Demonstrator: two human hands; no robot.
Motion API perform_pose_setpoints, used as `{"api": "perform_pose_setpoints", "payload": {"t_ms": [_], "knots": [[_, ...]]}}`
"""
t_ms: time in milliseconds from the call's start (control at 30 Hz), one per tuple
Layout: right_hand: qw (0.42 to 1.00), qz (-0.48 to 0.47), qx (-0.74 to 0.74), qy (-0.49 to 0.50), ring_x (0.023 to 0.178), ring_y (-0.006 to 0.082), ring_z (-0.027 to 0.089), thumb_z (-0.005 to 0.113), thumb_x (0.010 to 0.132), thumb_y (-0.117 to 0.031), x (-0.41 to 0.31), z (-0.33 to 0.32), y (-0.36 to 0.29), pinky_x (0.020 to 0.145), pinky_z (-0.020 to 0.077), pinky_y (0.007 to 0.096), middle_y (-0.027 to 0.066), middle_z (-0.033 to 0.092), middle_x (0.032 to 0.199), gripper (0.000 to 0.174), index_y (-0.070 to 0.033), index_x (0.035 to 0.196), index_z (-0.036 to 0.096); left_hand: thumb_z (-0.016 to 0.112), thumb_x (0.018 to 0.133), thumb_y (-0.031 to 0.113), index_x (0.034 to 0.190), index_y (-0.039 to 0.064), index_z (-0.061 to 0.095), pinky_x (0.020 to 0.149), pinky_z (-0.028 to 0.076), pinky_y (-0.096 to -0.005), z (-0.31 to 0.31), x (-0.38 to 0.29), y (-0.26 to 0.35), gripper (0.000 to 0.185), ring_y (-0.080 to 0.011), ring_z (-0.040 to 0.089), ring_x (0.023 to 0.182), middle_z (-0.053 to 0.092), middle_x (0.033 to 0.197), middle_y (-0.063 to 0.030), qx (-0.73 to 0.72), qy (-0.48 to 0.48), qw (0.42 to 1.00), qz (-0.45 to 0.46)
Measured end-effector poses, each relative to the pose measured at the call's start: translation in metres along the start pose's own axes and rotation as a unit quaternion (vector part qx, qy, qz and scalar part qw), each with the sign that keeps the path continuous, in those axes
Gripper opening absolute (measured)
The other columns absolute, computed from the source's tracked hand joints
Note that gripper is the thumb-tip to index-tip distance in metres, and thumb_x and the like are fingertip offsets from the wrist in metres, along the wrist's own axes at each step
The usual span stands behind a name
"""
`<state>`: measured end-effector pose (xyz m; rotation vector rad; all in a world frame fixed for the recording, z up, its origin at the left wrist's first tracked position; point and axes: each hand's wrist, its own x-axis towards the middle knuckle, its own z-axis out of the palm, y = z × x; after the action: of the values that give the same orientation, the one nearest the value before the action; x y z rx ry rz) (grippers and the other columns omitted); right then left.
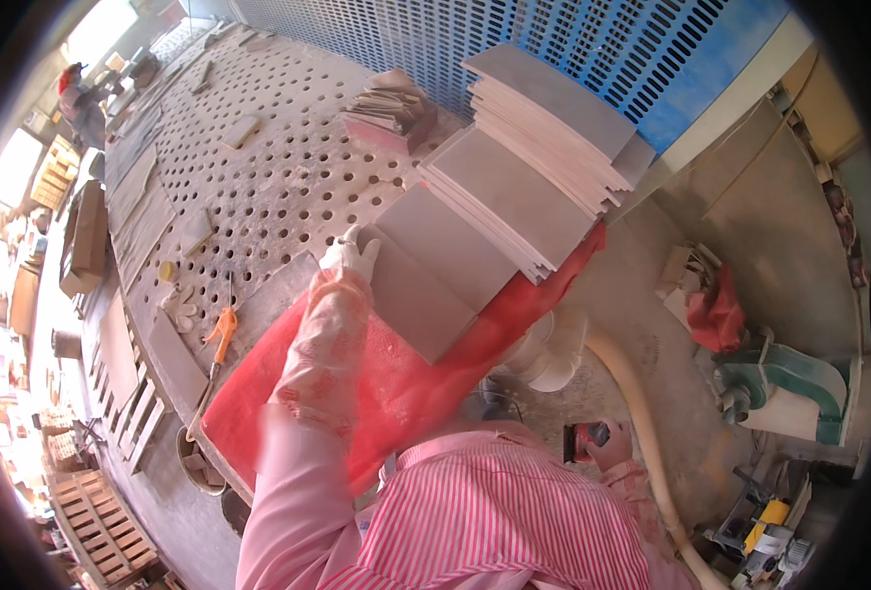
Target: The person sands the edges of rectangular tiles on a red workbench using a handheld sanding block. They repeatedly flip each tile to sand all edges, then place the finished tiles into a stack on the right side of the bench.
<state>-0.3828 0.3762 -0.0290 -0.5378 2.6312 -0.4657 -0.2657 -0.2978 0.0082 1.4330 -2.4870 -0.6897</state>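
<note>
My left hand (348, 254), in a white glove, is at the far left corner of a thin grey panel (424, 299). The thumb rests on its face and the fingers go around the edge. The panel lies partly over another grey panel (446, 243), on a red cloth (398, 376) at the bench corner. Beside my right hip, my right hand (616, 445) grips a red and black handheld power tool (583, 442), seemingly a sander; its underside is hidden. Stacked grey panels (524, 195) fan out beyond the two loose ones.
The bench top (280, 177) is full of round holes, with a blue slotted wall (553, 51) behind. An orange air blow gun (221, 332) and a glove (177, 306) lie leftward. A hose (638, 398) and a green blower (782, 383) occupy the right floor. Another person (81, 103) stands far left.
</note>
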Motion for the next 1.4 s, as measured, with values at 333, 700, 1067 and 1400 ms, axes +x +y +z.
{"api": "perform_pose_setpoints", "payload": {"t_ms": [333,700,1067,1400], "knots": [[0.998,0.007,0.049,0.042,0.109,0.0463,0.066,0.087,0.065,-0.017,0.002,-0.008,0.046,0.097,0.0570,0.0539,0.0227,0.063,0.120,0.065,-0.014,0.128,0.072,0.085,0.091,0.032,0.165,0.005,0.046,0.110,0.056,-0.0464,0.047,-0.122,0.033,0.088,-0.0353,0.065,0.134,0.059,0.153,-0.0244,-0.366,0.067,0.890,-0.265],[0.998,0.014,0.047,-0.032,0.110,0.0456,0.067,0.091,0.065,-0.022,0.044,0.005,0.066,0.096,0.0576,0.0547,0.0219,0.064,0.121,0.065,-0.018,0.127,0.073,0.082,0.095,0.017,0.145,-0.002,0.066,0.096,0.056,-0.0405,0.052,-0.119,0.062,0.056,-0.0255,0.072,0.113,0.077,0.128,-0.0123,-0.558,0.076,0.786,-0.256],[0.998,-0.003,0.052,0.031,0.105,0.0442,0.069,0.086,0.066,-0.020,0.045,-0.002,0.073,0.094,0.0597,0.0514,0.0213,0.066,0.119,0.060,-0.019,0.125,0.075,0.076,0.095,0.040,0.135,-0.005,0.071,0.098,0.059,-0.0415,0.049,-0.059,0.114,0.060,-0.0302,0.077,0.111,0.080,0.120,-0.0213,-0.303,0.047,0.896,-0.321],[0.999,-0.012,0.045,0.003,0.105,0.0456,0.069,0.089,0.064,-0.023,0.024,0.018,0.090,0.094,0.0595,0.0515,0.0225,0.066,0.117,0.064,-0.017,0.126,0.074,0.075,0.103,0.038,0.129,-0.001,0.074,0.074,0.054,-0.0364,0.078,-0.063,0.115,0.047,-0.0176,0.070,0.086,0.078,0.107,-0.0068,-0.591,-0.074,0.778,-0.197]]}}
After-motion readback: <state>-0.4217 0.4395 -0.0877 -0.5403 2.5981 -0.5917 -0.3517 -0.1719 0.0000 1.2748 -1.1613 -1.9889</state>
